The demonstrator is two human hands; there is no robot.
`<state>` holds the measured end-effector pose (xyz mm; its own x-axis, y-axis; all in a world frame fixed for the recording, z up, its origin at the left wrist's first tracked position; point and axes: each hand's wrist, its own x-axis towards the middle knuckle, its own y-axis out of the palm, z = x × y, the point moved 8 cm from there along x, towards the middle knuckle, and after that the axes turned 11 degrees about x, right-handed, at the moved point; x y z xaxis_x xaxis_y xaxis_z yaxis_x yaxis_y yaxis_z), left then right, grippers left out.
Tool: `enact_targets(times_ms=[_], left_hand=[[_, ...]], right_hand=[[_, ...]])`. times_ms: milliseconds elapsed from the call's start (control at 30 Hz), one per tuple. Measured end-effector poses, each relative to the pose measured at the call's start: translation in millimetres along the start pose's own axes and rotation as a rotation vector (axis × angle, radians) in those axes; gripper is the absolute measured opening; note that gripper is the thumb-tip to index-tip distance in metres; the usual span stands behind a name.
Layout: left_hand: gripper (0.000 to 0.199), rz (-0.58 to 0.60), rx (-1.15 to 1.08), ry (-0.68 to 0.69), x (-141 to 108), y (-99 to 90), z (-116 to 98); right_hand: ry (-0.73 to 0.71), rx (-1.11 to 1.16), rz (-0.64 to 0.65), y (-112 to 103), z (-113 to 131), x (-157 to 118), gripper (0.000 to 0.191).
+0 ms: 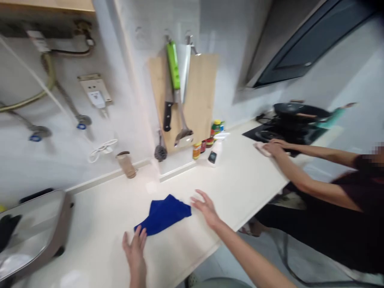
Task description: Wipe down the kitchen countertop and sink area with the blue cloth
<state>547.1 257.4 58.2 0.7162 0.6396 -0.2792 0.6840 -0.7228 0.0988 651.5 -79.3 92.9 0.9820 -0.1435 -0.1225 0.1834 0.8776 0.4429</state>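
A blue cloth (165,216) lies crumpled on the white countertop (102,228) between my hands. At its lower left corner is my left hand (135,246), fingers apart, the fingertips touching or just over the cloth's edge. My right hand (206,209) hovers by the cloth's right end, its fingers spread and nothing in them. Further along the counter stands a white spray bottle (214,154).
A co-worker's hands (274,147) press a pale cloth (262,149) beside the black stove (276,130), which carries a wok (300,112). Seasoning jars (197,150) and a brown cup (126,165) stand along the wall. An electric pan (57,232) sits left.
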Motion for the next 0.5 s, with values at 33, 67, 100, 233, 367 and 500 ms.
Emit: enact_targets(times_ms=[33,67,100,233,367,500], left_hand=[[0.070,0.024,0.039,0.059,-3.0,3.0,-3.2],[0.067,0.043,0.102,0.104,-5.7,6.1,-5.3],[0.063,0.075,0.183,0.154,-7.9,11.4,-8.5],[0.049,0.273,0.603,0.369,-8.3,58.8,-25.0],[0.056,0.291,0.977,0.596,-0.9,130.2,-25.4],[0.073,0.066,1.248,0.654,4.6,171.1,-3.0]], right_hand=[[-0.096,-0.133,-0.018,-24.6,1.8,1.5,0.063],[-0.184,-0.272,-0.019,-50.0,2.5,2.3,0.060],[-0.203,-0.320,-0.025,-78.3,-1.1,3.8,0.057],[-0.450,-0.853,-0.049,-166.8,13.7,7.4,0.048],[-0.502,-1.149,-0.203,-211.4,29.9,18.6,0.045],[-0.479,-1.266,-0.401,-225.6,26.7,32.7,0.046]])
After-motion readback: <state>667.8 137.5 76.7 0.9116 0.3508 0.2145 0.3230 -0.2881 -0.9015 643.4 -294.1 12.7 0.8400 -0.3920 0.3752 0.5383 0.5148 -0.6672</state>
